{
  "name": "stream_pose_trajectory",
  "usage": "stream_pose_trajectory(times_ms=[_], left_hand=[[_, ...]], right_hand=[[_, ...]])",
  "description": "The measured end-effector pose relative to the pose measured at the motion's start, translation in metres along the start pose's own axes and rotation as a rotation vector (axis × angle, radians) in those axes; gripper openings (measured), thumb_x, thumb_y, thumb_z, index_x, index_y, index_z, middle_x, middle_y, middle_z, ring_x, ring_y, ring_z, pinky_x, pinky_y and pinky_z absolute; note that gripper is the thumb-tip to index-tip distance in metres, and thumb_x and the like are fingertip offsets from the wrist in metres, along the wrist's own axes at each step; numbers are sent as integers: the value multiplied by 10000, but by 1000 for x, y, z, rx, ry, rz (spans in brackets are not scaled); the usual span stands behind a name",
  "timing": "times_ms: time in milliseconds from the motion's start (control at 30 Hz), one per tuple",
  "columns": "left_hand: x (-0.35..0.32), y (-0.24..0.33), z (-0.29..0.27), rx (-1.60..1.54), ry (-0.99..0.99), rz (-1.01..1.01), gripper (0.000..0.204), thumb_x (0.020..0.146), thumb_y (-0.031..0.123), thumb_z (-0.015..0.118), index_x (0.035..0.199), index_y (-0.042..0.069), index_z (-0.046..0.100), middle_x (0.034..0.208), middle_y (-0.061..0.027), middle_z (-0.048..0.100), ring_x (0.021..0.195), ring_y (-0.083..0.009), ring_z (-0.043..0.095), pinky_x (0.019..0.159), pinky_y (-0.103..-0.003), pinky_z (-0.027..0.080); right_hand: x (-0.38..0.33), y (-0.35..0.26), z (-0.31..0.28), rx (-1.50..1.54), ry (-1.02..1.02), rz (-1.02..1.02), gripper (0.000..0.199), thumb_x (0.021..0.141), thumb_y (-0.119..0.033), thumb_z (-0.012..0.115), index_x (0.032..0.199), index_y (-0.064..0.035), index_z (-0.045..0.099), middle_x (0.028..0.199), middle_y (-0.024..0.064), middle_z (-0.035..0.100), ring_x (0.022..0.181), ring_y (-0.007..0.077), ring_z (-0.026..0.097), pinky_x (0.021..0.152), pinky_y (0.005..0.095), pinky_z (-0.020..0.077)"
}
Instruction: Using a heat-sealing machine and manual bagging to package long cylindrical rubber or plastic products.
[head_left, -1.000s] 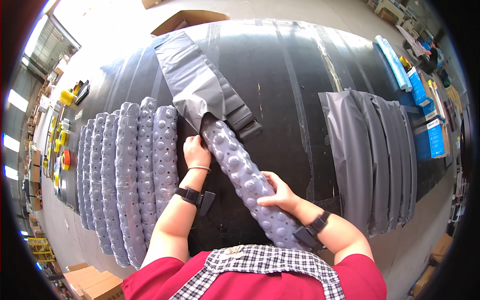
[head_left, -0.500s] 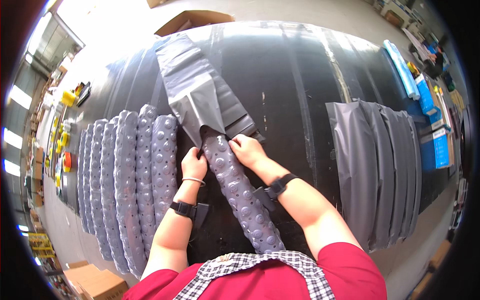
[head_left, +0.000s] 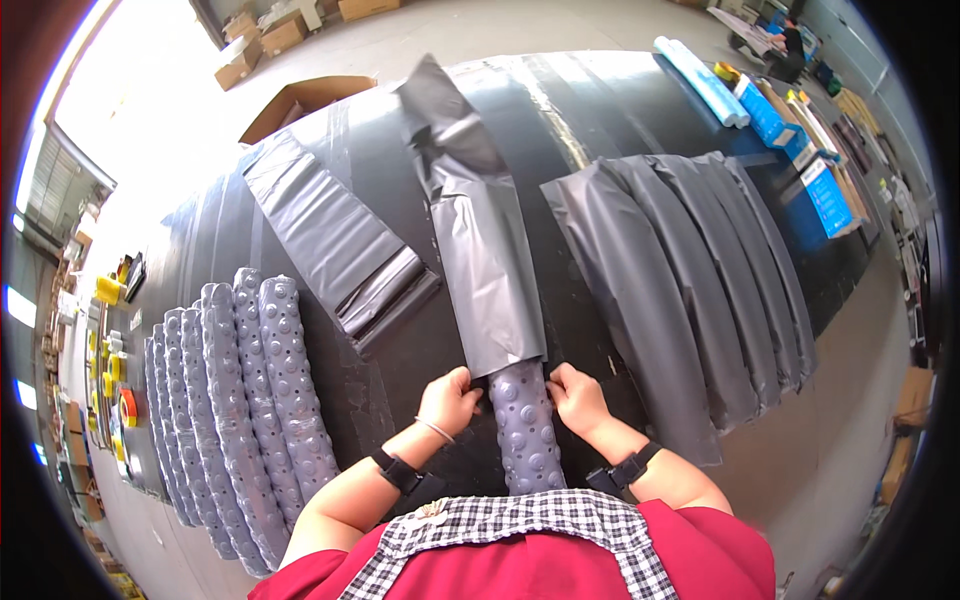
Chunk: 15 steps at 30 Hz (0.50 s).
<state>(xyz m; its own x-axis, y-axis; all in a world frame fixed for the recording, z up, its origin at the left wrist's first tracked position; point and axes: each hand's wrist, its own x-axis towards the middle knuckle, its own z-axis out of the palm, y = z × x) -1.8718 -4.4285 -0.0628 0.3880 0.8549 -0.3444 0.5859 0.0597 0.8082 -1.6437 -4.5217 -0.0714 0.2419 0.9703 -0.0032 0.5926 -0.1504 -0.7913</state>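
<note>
In front of me lies a rolled grey rubber mat (head_left: 528, 425) studded with round suction cups. A grey plastic bag (head_left: 487, 270) is pulled over its far part, and the near end stays bare. My left hand (head_left: 450, 402) pinches the left edge of the bag's mouth. At the right edge of the mouth, my right hand (head_left: 580, 398) is closed on the bag too. The bag's far end rises loose and crumpled beyond the roll. To the left of it, a stack of flat grey bags (head_left: 325, 225) rests on the dark table (head_left: 390, 150).
Several bare rolled mats (head_left: 225, 400) stand in a row on the left. Several bagged rolls (head_left: 690, 300) lie side by side on the right. Blue boxes (head_left: 825, 195) and a light-blue roll (head_left: 700, 80) are at the far right. An open carton (head_left: 300, 105) sits beyond the far edge.
The bag has come off the stack and slid toward me over the mat roll, covering more of it. Both hands have moved nearer my body, and the view has shifted right.
</note>
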Motion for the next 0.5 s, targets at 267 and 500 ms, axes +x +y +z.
stream_pose_trajectory(times_ms=[267, 500], left_hand=[[6, -55, 50, 111, 101, -29, 175, 799, 97, 678, 835, 21, 525, 726, -105, 610, 717, -207, 671, 549, -315, 539], [7, -16, 55, -292, -71, -376, 130, 920, 73, 630, 1019, -9, 611, 923, -116, 668, 790, -227, 699, 695, -366, 626]], right_hand=[[-117, 52, 1, 496, -143, 470, 239, 927, -162, 619, 1102, -4, 576, 734, 115, 687, 654, 215, 706, 614, 345, 559], [-19, 58, 28, 139, -14, 410, 556, 940, -296, 614, 1389, -20, 435, 939, 178, 709, 691, 247, 724, 627, 350, 578]])
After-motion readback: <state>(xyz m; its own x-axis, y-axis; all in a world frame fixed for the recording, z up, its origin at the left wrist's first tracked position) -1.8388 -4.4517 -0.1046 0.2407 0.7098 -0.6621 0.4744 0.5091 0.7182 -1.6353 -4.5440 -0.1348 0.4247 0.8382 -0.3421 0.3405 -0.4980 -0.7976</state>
